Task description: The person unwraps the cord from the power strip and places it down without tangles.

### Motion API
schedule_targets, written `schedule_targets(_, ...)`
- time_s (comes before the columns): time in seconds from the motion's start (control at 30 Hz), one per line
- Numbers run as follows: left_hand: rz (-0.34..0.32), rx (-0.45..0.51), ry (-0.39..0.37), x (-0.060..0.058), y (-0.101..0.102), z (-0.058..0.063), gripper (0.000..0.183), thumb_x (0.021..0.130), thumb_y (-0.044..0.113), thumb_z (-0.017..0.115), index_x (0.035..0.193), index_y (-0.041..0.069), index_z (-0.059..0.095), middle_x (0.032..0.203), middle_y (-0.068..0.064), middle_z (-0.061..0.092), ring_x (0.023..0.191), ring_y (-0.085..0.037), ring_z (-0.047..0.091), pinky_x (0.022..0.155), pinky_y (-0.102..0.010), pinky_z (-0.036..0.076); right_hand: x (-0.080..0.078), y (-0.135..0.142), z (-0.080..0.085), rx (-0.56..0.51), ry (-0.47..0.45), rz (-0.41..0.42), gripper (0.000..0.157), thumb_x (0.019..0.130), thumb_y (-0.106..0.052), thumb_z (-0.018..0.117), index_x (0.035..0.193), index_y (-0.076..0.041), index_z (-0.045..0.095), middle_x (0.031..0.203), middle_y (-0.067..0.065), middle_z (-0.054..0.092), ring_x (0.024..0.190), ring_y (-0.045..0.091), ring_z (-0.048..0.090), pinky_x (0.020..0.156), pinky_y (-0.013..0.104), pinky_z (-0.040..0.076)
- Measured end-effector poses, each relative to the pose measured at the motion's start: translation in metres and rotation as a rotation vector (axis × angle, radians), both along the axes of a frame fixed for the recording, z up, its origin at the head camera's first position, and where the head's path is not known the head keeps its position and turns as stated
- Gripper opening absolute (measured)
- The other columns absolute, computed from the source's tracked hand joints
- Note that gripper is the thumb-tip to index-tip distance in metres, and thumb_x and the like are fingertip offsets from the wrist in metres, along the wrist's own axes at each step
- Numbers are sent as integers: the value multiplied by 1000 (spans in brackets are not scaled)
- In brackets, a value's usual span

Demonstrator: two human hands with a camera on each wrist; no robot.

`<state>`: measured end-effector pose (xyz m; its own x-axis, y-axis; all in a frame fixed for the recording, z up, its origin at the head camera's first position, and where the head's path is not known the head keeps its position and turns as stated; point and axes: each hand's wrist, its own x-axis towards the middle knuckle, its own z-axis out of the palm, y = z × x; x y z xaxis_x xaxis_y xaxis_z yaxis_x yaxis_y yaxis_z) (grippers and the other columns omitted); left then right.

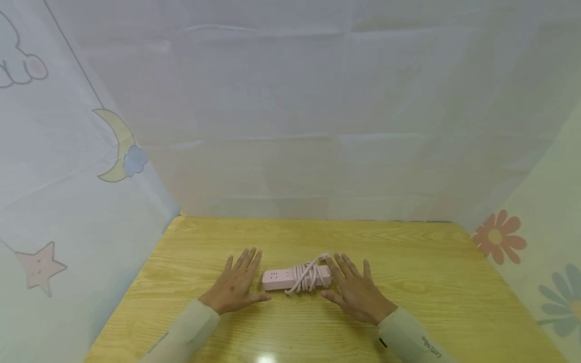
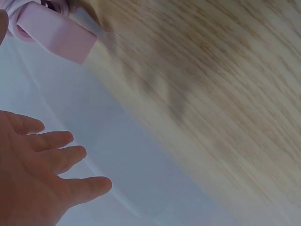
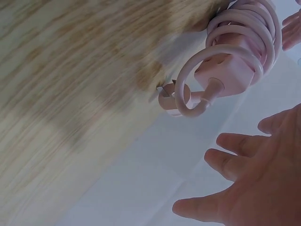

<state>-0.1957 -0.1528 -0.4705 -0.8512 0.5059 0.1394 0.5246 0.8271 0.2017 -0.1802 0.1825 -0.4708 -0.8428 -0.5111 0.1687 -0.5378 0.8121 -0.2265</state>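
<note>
A pink power strip [image 1: 279, 279] lies on the wooden table, its own cord [image 1: 308, 276] wound several times round its right half. The plug [image 3: 174, 98] sticks out by the strip's right end in the right wrist view. My left hand [image 1: 236, 285] is spread with straight fingers to the left of the strip, apart from it. On the other side my right hand [image 1: 356, 292] is spread too, its fingertips close to the cord and plug; from the head view I cannot tell if they touch. In the left wrist view the strip's bare end [image 2: 59, 33] shows at the upper left.
The yellowish wooden table [image 1: 209, 234] runs back to a pale hanging sheet [image 1: 272, 166]. A sheet with a moon and star [image 1: 43, 267] stands along the left side, and one with flowers [image 1: 499, 237] along the right.
</note>
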Motion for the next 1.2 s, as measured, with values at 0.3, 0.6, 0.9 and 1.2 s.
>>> schedule_targets(0.3,-1,-42,5,-4,1,-7,99,89,58,67,153,-6,28,156,-28,26,143,-45,28,111,-67,21,-2,0,-4,1,1,-2,77,102,-50,51,156,-2,27,158,25,27,145,43,25,104,79,10)
schedule_targets(0.6,-10,-67,-20,-7,6,-10,95,91,58,64,152,-6,30,155,-29,28,143,-45,28,110,-67,22,-2,-3,-6,-12,22,7,73,102,-44,54,155,-1,28,156,26,29,143,45,27,103,79,12)
schedule_targets(0.9,-30,-64,-32,-9,8,-15,91,92,55,63,151,-7,32,153,-30,32,142,-45,31,110,-66,24,-5,-6,-8,-3,0,18,72,103,-43,53,156,-2,27,157,25,30,144,44,26,105,78,8)
schedule_targets(1.2,-24,-71,-44,-10,12,-17,87,93,54,62,150,-6,34,152,-29,35,141,-44,34,110,-65,25,-7,-6,-14,-25,39,26,75,99,-42,59,155,-1,29,155,26,32,142,46,30,104,79,9)
